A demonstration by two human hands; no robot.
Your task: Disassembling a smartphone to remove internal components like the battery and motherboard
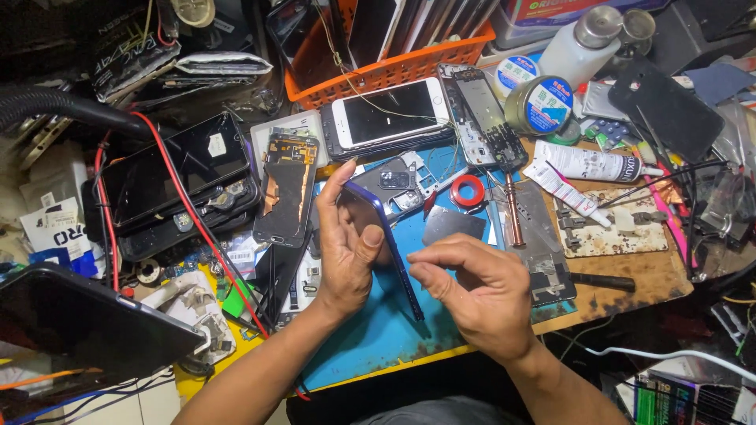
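Observation:
My left hand (346,248) grips a dark blue phone (391,236) held on edge over the blue work mat (370,330), its back with the camera block turned away from me. My right hand (480,291) hovers just right of the phone's lower edge, fingers curled and pinched together; whether something tiny sits between them cannot be told. The two hands are a few centimetres apart.
A cluttered repair bench: a white phone (390,114) by an orange basket (394,67), a bare phone frame (482,118), a stripped phone (285,189), red tape roll (468,191), glue tubes (591,165), round tins (542,104), a dark tablet (79,327) and red wires (189,205).

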